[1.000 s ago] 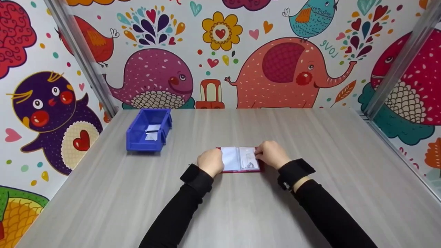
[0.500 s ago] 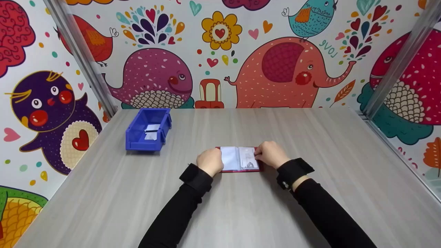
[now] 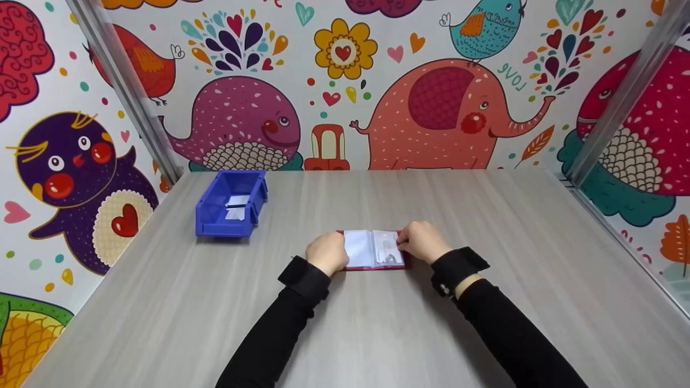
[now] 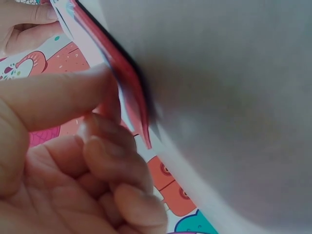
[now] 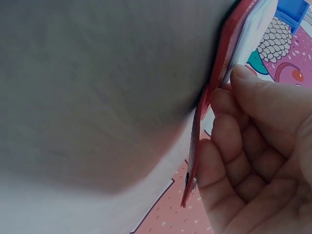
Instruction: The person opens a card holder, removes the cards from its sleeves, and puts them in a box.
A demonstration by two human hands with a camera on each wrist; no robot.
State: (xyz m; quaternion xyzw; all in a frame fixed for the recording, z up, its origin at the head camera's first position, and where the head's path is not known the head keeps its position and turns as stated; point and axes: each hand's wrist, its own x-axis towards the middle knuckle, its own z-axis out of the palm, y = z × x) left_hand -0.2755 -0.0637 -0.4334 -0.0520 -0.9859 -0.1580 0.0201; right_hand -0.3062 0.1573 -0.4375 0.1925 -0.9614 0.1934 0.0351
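Note:
A red card holder (image 3: 360, 249) lies spread on the table in the head view, with pale plastic sleeves inside. Its right-hand sleeve shows a white card (image 3: 387, 248) with a small grey picture at the lower corner. My left hand (image 3: 328, 252) holds the holder's left edge; in the left wrist view, thumb and index finger meet at the red cover (image 4: 127, 80) while the other fingers curl. At the right edge, my right hand (image 3: 425, 241) pinches the sleeves between thumb and index finger. Beside its other fingers, a red flap (image 5: 194, 151) hangs out with a small metallic piece near its end.
A blue bin (image 3: 222, 229) stands at the back left of the table (image 3: 366, 334), with white cards (image 3: 235, 214) and a dark strip inside. Printed cartoon walls (image 3: 334, 64) close off the back and sides, with metal posts (image 3: 625, 97) at the corners.
Both hands keep their places on the card holder, with hardly any movement. The head view has shifted very slightly.

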